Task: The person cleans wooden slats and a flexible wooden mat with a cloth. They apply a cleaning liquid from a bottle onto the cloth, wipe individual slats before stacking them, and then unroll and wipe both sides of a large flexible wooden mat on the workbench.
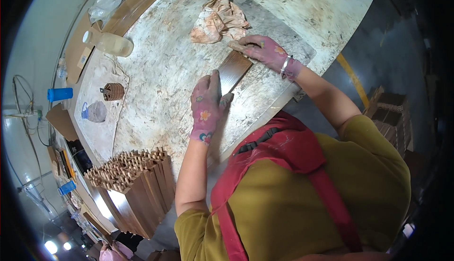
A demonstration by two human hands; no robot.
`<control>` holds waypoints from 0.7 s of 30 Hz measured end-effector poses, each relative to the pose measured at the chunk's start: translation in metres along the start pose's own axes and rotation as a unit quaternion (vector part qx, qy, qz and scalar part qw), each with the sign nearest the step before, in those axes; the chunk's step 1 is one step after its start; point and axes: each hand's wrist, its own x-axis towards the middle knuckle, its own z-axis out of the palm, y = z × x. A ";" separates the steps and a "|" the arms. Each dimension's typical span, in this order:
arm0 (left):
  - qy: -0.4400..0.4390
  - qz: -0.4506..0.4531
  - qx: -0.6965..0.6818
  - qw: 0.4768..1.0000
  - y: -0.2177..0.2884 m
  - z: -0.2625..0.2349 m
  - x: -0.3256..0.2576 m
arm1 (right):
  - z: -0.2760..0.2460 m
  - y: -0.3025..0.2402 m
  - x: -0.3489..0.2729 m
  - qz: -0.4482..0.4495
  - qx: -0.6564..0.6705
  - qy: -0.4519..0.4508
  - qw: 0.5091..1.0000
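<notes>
A short dark brown wooden board [235, 72] with a glossy face lies slantwise on the stained worktable, between my two gloved hands. My left hand [206, 102], in a pink flowered glove, grips its near left end, with fingers on one side and the thumb on the other. At the far right end my right hand [266, 52], in a matching glove with dirty fingertips, holds the board's edge. A crumpled, brown-stained cloth [220, 20] lies just beyond the right hand. Part of each board end is hidden under the gloves.
Many brown wooden pieces with dowel pegs [135, 176] stand stacked at the table's left. A capped plastic bottle [109, 43], a cut jug base [97, 112], a round brown object [113, 92] and a cardboard box [135, 6] line the far left side. Cardboard bundles [390, 119] stand at right.
</notes>
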 end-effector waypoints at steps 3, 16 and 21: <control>-0.017 -0.023 -0.006 1.000 0.001 -0.003 0.001 | 0.009 -0.004 0.005 -0.008 -0.121 0.027 0.992; 0.110 0.065 -0.021 0.992 0.030 -0.006 -0.007 | -0.042 -0.042 -0.064 -0.017 -0.133 -0.008 0.991; 0.127 0.127 0.021 0.984 0.033 0.037 -0.022 | 0.028 -0.059 -0.012 -0.176 -0.177 -0.076 0.965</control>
